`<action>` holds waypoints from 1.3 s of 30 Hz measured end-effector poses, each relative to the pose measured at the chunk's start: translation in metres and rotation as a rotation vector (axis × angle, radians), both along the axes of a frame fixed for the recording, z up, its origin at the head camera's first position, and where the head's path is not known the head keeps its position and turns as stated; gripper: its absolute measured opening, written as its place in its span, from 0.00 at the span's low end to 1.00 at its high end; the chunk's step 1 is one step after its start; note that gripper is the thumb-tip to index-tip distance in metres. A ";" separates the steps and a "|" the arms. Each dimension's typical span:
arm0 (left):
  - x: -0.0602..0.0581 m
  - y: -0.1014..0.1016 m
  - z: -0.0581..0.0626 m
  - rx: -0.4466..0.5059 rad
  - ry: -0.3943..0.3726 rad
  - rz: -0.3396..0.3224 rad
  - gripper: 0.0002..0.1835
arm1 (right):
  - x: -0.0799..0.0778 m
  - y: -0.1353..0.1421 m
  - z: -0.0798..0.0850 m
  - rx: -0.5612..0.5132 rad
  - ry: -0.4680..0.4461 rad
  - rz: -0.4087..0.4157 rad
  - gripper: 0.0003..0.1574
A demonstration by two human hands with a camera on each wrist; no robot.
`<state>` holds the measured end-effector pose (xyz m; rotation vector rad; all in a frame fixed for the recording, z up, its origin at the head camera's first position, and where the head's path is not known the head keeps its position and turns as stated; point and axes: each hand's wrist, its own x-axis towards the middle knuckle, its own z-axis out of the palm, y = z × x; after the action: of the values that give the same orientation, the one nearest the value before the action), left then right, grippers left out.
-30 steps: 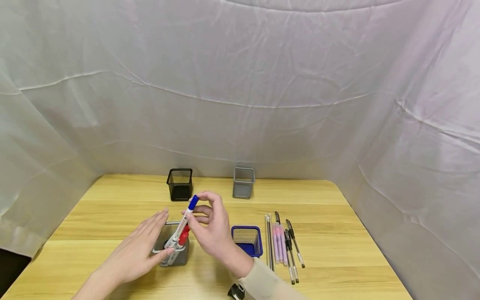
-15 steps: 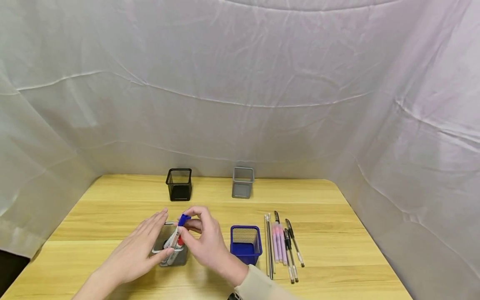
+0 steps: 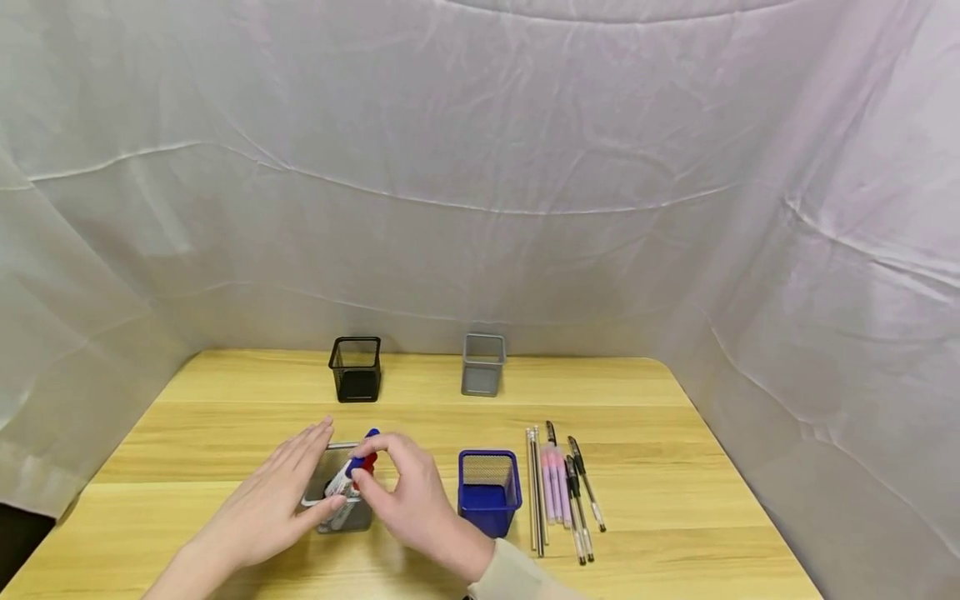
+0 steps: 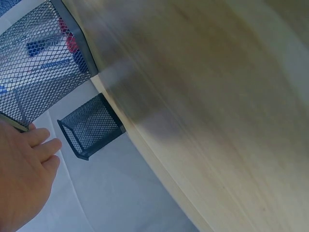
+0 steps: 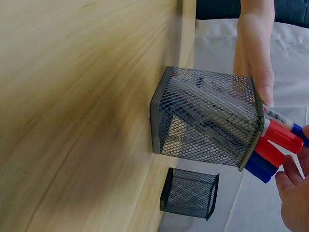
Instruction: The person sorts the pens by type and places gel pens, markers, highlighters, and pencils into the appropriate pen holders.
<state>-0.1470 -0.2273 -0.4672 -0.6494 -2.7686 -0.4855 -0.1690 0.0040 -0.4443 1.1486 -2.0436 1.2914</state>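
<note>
While left hand (image 3: 264,502), fingers straight, rests against mesh cup (image 3: 362,518), right hand (image 3: 412,492) pinches blue-capped marker (image 5: 289,126) (best eased down gently, cup kept steady).

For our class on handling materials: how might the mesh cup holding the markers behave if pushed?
The mesh cup is probably stiff, judging by its straight edges. Its squared corners suggest sliding rather than rolling. The markers jutting from its open top could make it tip more easily.

A plain, pale beige sleeve (image 3: 521,575) ends in a straight edge at the right wrist (image 3: 467,548); both hands (image 3: 273,496) and the visible left forearm (image 3: 197,568) are bare.
</note>
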 end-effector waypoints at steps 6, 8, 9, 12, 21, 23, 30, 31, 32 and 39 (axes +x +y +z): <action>0.000 0.001 0.001 0.003 -0.017 -0.004 0.50 | -0.001 0.003 -0.005 0.099 0.097 -0.022 0.13; 0.000 0.001 0.002 0.003 -0.017 -0.006 0.50 | -0.001 0.004 -0.007 0.141 0.119 -0.026 0.11; 0.000 0.002 0.002 0.002 -0.015 -0.008 0.50 | 0.000 0.005 -0.007 0.162 0.135 -0.029 0.11; -0.001 0.001 0.000 -0.005 -0.004 -0.012 0.50 | 0.001 0.006 -0.006 0.214 0.173 -0.042 0.10; -0.002 -0.001 -0.001 0.011 0.004 -0.016 0.50 | 0.001 0.007 -0.001 0.214 0.173 -0.015 0.13; -0.002 -0.002 -0.002 0.018 0.004 -0.015 0.50 | 0.001 0.008 0.001 0.198 0.166 -0.005 0.14; -0.003 -0.004 -0.004 0.036 -0.017 -0.012 0.51 | 0.005 0.017 0.012 0.162 0.157 0.000 0.19; -0.003 -0.004 -0.004 0.039 -0.018 -0.013 0.52 | 0.005 0.018 0.014 0.154 0.153 0.000 0.20; -0.003 -0.004 -0.003 0.044 -0.020 -0.013 0.52 | 0.006 0.020 0.016 0.145 0.149 0.001 0.20; -0.002 -0.005 -0.002 0.059 -0.015 -0.020 0.53 | 0.006 0.034 0.027 0.073 0.130 0.010 0.24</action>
<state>-0.1494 -0.2321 -0.4690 -0.6635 -2.7529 -0.5767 -0.1631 0.0385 -0.4173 1.2430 -2.0072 1.1240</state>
